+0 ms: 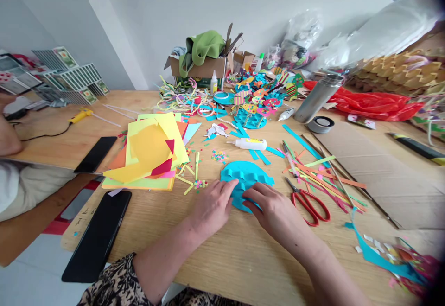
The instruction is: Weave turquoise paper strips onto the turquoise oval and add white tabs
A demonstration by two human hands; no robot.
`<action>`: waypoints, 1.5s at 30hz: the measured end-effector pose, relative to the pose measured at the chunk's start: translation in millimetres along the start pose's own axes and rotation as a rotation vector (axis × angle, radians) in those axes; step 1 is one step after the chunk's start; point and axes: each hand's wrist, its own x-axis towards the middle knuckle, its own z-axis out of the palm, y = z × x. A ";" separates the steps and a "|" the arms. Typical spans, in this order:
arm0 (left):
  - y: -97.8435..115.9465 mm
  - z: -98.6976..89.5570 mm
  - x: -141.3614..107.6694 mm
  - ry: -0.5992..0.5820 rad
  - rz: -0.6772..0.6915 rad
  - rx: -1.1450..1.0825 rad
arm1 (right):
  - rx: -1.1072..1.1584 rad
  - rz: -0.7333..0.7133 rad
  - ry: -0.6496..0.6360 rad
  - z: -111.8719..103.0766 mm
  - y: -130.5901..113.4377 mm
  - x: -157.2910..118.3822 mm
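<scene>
Pressing blue paper disc [246, 178] flat on desk [215, 250], left of red scissors [309, 204]: left hand [212, 204], right hand [273, 211] fingers spread, gripping nothing. Scalloped layers already on; glue bottle [248, 144] beyond disc.

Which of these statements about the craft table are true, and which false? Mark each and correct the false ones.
1. Both hands rest on the round blue scalloped paper piece. True: the left hand and right hand press on its near edge.
2. The red-handled scissors are held in the right hand. False: they lie on the wooden table, right of the hand.
3. The white glue bottle lies on its side beyond the blue piece. True.
4. The black phone sits on the stack of coloured paper sheets. False: it lies on the table, nearer than the stack.
</scene>
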 end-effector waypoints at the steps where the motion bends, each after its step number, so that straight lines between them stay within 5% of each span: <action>1: -0.2 0.4 -0.3 0.003 0.000 -0.007 | -0.001 -0.015 0.016 1.0 1.1 -1.1; 19: -1.3 2.0 -1.4 0.007 -0.004 0.004 | 0.141 -0.202 0.251 19.5 14.0 -5.3; 45: -3.4 1.9 -2.5 0.010 -0.002 -0.041 | 0.174 -0.218 0.225 16.6 17.7 -3.3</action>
